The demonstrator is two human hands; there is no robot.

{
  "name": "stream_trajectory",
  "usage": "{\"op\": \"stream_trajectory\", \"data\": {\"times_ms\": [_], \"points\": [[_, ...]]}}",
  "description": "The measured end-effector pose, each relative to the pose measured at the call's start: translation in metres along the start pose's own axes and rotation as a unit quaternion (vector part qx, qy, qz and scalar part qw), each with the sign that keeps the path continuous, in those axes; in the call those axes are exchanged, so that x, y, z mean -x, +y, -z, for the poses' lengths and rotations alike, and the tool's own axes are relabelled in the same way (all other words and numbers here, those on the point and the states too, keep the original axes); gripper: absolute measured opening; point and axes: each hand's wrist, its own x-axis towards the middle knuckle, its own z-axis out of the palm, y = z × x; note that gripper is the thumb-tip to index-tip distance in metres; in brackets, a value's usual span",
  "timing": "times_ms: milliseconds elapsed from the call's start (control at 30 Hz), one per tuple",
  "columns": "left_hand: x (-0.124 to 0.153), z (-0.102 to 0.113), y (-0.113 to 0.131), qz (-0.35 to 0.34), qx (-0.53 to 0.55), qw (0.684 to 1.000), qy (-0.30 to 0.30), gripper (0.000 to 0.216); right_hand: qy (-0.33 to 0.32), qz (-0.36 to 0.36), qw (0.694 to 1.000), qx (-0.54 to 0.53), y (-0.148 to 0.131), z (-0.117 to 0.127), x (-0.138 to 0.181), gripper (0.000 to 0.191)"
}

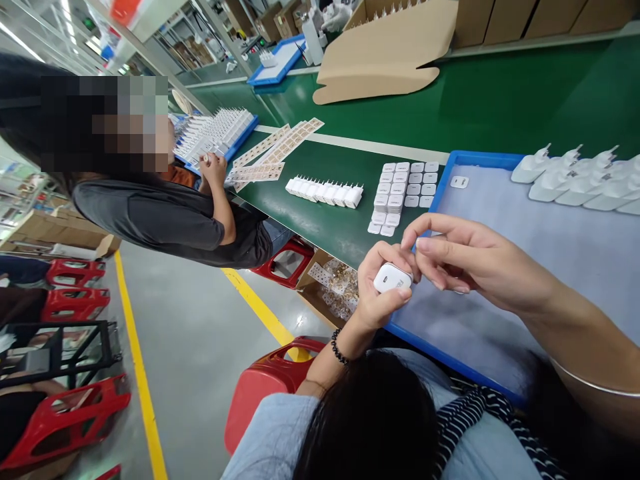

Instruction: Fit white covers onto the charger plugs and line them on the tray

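Observation:
My left hand (376,288) is closed around a small white charger plug (393,278), held above the near edge of a blue tray (457,160). My right hand (463,257) hovers just right of it, thumb and forefinger pinched at the charger's top edge. What the fingertips hold, if anything, is too small to make out. A single white charger (459,181) lies on the tray's far left, and a row of white chargers (580,179) lies at its far right.
On the green bench (500,100) lie a row of white plugs (325,190), a block of flat white chargers (403,197) and label sheets (275,150). A co-worker in a dark shirt (170,213) sits to the left. Red stools (270,393) stand on the floor, a cardboard box (330,290) below the bench.

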Motion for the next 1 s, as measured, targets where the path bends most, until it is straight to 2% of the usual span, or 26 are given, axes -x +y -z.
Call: {"op": "stream_trajectory", "data": {"times_ms": [133,300,433,667,767,1000], "points": [[0.001,-0.001,-0.001,0.030,0.017,0.999,0.017,0.048,-0.003,-0.007,1.000,0.002,0.003,-0.002,-0.001,0.024],[-0.002,-0.005,0.014,0.075,0.031,0.997,0.016,0.035,0.026,0.006,0.999,0.029,0.001,0.000,-0.003,0.023],[-0.005,-0.004,0.025,0.121,0.027,0.992,-0.017,0.051,0.058,0.018,0.997,0.039,-0.003,0.005,-0.004,0.023],[0.000,0.003,0.015,0.092,0.014,0.994,-0.052,0.044,0.062,0.014,0.997,0.048,-0.001,0.007,-0.005,0.023],[0.001,0.001,0.014,0.087,0.024,0.995,-0.039,0.036,0.064,0.011,0.997,0.051,0.000,0.007,-0.004,0.022],[0.001,-0.002,0.011,0.097,0.002,0.995,-0.018,0.040,0.071,0.016,0.994,0.076,-0.003,0.005,-0.003,0.024]]}}
